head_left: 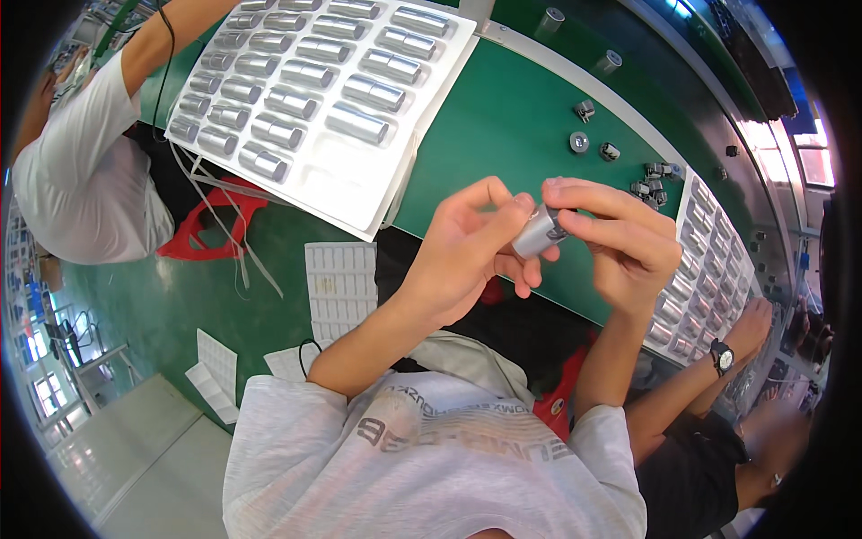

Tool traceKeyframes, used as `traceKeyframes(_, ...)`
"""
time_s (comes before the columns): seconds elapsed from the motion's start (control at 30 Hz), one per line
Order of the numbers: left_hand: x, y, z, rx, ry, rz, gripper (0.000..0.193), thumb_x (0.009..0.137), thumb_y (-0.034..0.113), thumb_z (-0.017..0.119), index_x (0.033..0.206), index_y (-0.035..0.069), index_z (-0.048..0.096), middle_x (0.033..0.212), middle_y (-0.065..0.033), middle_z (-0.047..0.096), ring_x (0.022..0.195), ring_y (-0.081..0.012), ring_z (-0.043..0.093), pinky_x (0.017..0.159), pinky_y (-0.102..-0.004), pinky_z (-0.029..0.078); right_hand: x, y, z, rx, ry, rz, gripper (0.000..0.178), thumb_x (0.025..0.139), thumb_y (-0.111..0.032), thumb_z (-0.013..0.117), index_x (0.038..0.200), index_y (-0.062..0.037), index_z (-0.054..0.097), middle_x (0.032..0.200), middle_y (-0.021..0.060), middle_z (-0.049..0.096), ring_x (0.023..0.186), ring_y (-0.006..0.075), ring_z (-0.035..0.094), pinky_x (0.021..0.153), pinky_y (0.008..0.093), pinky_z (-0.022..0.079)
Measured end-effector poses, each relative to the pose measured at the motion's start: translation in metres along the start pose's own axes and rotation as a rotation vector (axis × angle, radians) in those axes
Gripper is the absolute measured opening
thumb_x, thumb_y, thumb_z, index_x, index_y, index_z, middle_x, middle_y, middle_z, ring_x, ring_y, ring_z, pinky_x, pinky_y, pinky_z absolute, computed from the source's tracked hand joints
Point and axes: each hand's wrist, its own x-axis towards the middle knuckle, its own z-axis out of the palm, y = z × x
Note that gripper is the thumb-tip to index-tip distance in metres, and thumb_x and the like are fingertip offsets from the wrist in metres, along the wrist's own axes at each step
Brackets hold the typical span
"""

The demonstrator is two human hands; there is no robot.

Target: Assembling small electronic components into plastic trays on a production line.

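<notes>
A short silver metal cylinder (537, 233) is held up in front of me, over the near edge of the green table. My left hand (467, 247) is closed round its body, thumb on top and fingers beneath. At the cylinder's darker right end, my right hand (628, 238) pinches with thumb and fingertips. Those fingertips partly hide that end, so I cannot tell whether a separate piece sits there. Beyond my hands, several small metal end pieces (579, 142) lie loose on the table, with a cluster (654, 186) farther right.
A white moulded tray (310, 184) of silver cylinders stands at left, its near corner pockets vacant. Another filled tray (669, 310) lies right, beside a co-worker's watch-wearing arm (727, 355). Two cylinders (609, 62) stand beyond the rail. A person in white (85, 171) sits left.
</notes>
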Motion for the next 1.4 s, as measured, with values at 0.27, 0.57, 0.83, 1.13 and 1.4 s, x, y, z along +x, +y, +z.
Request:
traceKeyframes(0.27,0.004,-0.001,0.002,-0.036,0.073,0.064,0.018,0.103,0.020,0.056,0.094,0.005,0.051,0.089,-0.0171,0.069,0.075,-0.0226,0.072,0.062,-0.0317,0.060,-0.004,0.002,0.004,-0.036,-0.079,0.050,0.053,0.069,0.001,0.081,0.121,0.0023,0.067,0.120,0.0219,0.068,0.114,0.0341,0.067,0.097,0.0388,0.053)
traceKeyframes(0.57,0.006,-0.001,0.006,-0.047,0.103,0.127,0.017,0.102,0.017,0.059,0.093,0.004,0.052,0.093,-0.0166,0.071,0.083,-0.0230,0.072,0.076,-0.0350,0.060,-0.009,0.003,0.045,-0.272,0.198,0.000,0.054,0.064,0.005,0.082,0.116,0.0033,0.066,0.116,0.0228,0.069,0.106,0.0328,0.070,0.082,0.0336,0.059)
traceKeyframes(0.83,0.013,-0.011,0.002,-0.004,0.163,0.189,0.018,0.101,0.017,0.059,0.092,0.003,0.053,0.095,-0.0182,0.071,0.081,-0.0241,0.073,0.075,-0.0356,0.061,-0.021,0.021,0.056,-0.389,0.334,-0.082,0.044,0.067,0.017,0.069,0.109,0.0031,0.068,0.108,0.0204,0.072,0.095,0.0304,0.073,0.072,0.0308,0.060)
traceKeyframes(1.13,0.005,0.016,-0.004,0.419,0.092,0.207,0.021,0.098,0.013,0.062,0.117,0.005,0.060,0.118,-0.0170,0.065,0.094,-0.0208,0.069,0.077,-0.0323,0.058,0.029,0.012,-0.015,-0.299,-0.100,0.223,0.039,0.075,-0.002,0.079,0.112,-0.0015,0.069,0.106,0.0121,0.073,0.092,0.0189,0.069,0.081,0.0291,0.054)
traceKeyframes(1.4,0.000,0.089,-0.102,1.861,0.622,0.756,0.038,0.080,-0.009,0.061,0.113,0.007,0.070,0.117,-0.0097,0.062,0.105,-0.0323,0.055,0.088,-0.0410,0.047,0.038,0.258,-0.194,-1.202,0.047,0.407,0.030,0.079,-0.012,0.075,0.108,-0.0089,0.071,0.093,0.0132,0.069,0.083,0.0246,0.069,0.076,0.0374,0.054)
